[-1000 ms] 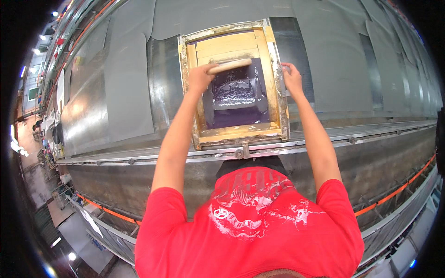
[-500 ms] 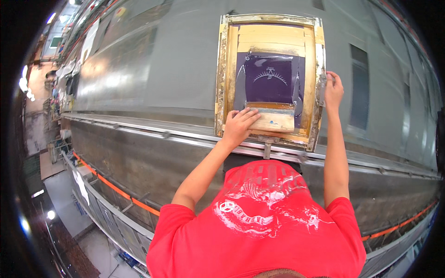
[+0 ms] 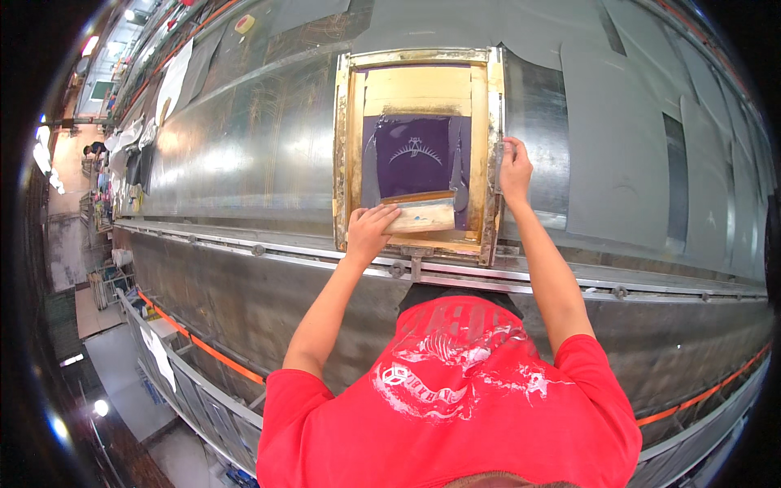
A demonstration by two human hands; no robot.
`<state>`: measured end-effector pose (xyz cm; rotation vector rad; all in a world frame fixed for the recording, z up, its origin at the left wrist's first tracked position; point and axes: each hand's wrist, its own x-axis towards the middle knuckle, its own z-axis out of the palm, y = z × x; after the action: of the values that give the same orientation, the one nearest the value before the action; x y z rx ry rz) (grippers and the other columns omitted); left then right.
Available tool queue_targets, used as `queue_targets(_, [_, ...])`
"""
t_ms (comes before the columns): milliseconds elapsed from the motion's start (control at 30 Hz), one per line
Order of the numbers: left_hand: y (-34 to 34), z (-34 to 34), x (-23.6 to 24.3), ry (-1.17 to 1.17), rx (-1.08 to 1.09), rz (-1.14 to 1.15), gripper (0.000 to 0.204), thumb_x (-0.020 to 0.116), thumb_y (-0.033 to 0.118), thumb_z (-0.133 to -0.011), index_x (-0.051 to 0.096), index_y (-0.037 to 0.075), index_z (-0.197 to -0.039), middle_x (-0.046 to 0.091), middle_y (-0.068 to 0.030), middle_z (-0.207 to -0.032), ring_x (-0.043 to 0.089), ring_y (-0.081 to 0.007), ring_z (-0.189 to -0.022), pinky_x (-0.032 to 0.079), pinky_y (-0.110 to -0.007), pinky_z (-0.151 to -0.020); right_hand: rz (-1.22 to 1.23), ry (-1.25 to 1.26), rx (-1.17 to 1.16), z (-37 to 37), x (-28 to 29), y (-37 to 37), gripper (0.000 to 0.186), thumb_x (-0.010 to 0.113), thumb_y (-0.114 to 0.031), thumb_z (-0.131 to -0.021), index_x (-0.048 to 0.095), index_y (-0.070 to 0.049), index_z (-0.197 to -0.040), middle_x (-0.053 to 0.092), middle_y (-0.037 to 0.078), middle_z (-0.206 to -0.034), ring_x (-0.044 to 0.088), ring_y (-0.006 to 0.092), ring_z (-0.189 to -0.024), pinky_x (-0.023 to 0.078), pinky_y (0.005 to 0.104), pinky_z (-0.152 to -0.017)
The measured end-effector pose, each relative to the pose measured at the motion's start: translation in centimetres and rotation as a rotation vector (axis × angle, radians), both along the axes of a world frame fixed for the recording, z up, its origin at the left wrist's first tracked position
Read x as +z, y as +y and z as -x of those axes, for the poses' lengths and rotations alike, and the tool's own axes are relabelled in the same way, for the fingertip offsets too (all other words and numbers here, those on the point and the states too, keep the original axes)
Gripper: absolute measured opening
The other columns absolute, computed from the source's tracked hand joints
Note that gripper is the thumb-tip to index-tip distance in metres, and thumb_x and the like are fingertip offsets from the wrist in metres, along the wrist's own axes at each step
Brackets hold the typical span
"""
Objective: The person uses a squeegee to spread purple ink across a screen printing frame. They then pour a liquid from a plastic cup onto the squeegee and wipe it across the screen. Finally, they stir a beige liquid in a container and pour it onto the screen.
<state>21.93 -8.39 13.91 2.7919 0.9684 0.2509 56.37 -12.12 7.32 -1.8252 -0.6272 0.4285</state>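
Note:
A screen-printing frame [image 3: 495, 106] with a worn, ink-stained wooden border stands over the long table ahead of me. Its dark purple mesh [image 3: 411, 175] bears a pale curved design of short rays and has wet-looking ink along its sides. A wooden squeegee [image 3: 423, 218] lies slightly tilted across the near end of the mesh. My left hand [image 3: 370, 232] is closed round the squeegee's left end, its fingers over the top. At the frame's right border, my right hand [image 3: 516, 171] grips the edge with bent fingers; the thumb side is partly hidden.
A metal rail [image 3: 325, 259] with bolts runs along the table's near edge, and a bracket [image 3: 416, 264] joins the frame to it. Grey sheets [image 3: 618, 163] cover the table to the right; shiny bare metal [image 3: 236, 154] lies to the left. A tape roll [image 3: 244, 23] sits far left.
The frame has shifted left along the table and rail, with both hands and the squeegee moving along. More bare metal shows on both sides. The squeegee is now more tilted.

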Motion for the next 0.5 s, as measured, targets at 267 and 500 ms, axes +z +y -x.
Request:
queue_targets(267, [-1.0,3.7,-0.4,-0.025,-0.035,-0.05,0.055,0.079,0.014,-0.065,0.07,0.021,-0.119,0.069,0.004,-0.124,0.064,-0.0178,-0.115,0.044,-0.036,-0.085,0.062,-0.066,-0.048,0.2,-1.9,0.8,0.02,0.053,-0.022,-0.1,0.066,-0.011,-0.111,0.06,0.017,-0.066,0.06,0.0314,-0.062,0.046,0.0423,-0.063])
queue_targets(500, [-0.5,4.4,-2.5,-0.009,-0.091,-0.091,0.053,0.077,0.013,-0.067,0.07,0.023,-0.119,0.068,0.0062,-0.126,0.061,-0.0147,-0.116,0.04,-0.038,-0.082,0.167,-0.026,-0.013,0.1,-2.1,1.5,0.02,0.053,-0.021,-0.099,0.066,-0.013,-0.112,0.061,0.019,-0.067,0.061,0.0351,-0.064,0.046,0.0442,-0.064])
